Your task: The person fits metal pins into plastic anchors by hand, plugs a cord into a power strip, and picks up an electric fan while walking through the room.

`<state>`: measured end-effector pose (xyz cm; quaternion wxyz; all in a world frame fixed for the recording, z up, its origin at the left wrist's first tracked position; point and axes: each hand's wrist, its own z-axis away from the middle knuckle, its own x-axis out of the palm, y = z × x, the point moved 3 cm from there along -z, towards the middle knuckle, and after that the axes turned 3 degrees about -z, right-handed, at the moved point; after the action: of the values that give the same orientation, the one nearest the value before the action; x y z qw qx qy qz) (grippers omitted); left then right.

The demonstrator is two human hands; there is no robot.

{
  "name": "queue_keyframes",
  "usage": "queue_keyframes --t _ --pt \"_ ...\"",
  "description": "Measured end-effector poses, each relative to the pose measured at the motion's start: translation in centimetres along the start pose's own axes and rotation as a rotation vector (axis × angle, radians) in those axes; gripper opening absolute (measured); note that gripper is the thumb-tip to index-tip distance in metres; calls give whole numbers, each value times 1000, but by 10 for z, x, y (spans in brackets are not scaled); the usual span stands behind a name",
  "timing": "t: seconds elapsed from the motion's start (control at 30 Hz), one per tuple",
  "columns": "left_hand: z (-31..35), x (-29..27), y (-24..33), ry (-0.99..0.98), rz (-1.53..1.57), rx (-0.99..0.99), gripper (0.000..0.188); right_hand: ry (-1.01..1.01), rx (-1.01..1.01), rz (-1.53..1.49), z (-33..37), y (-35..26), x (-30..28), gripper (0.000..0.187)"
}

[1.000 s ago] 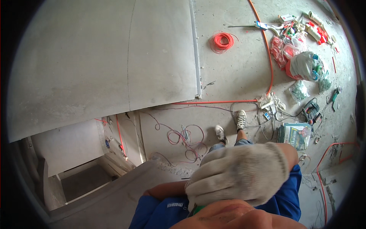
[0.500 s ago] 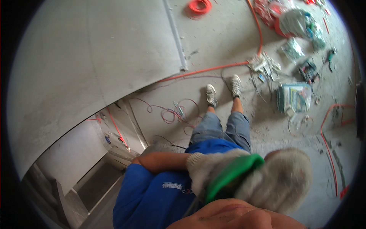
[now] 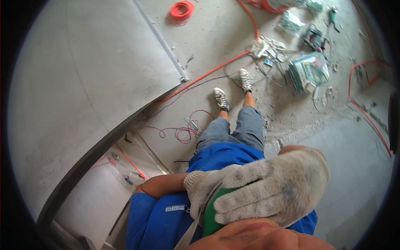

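Near, before the blue shirt (image 3: 150,221), the gloved right hand (image 3: 275,187) lay with fingers extended over a green item (image 3: 209,221), the gloved left hand (image 3: 202,187) close on its left; whether either gripped could not be told. Even support from both sides seemed best. Counted: two hands, one green item, two shoes (image 3: 245,80) farther off, one far orange coil (image 3: 181,11)

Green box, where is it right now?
In the head view, the green box sits on the floor at upper right, just below the power tool and right of the sneakers.
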<state>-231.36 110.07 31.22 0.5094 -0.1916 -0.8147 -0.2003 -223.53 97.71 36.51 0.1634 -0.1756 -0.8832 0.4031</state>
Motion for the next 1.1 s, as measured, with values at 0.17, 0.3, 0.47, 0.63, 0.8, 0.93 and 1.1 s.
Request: queue_keyframes --t 0.17,0.3,0.47,0.63,0.8,0.93,1.1 --pt "3 15 -3 -34 26 -73 103 20 -152 -114 29 -38 -3 24" --pt "-3 26 -20 -66 76 -152 110 -86 -271 -308 57 -84 -2 24" --pt "-11 39 -43 -93 149 -235 118 36 -264 -128 82 -85 15 27" --pt "-8 46 -45 -101 204 -281 127 539 -124 157 107 -31 1 31" --pt "-7 56 -51 -90 239 -324 135 1464 845 595 230 92 -40 31" --pt "-18 62 -42 -92 206 -362 117 377 1865 894 391 194 65 25" --pt "-45 81 -16 -40 116 -422 95 91 1805 442 507 228 232 32"
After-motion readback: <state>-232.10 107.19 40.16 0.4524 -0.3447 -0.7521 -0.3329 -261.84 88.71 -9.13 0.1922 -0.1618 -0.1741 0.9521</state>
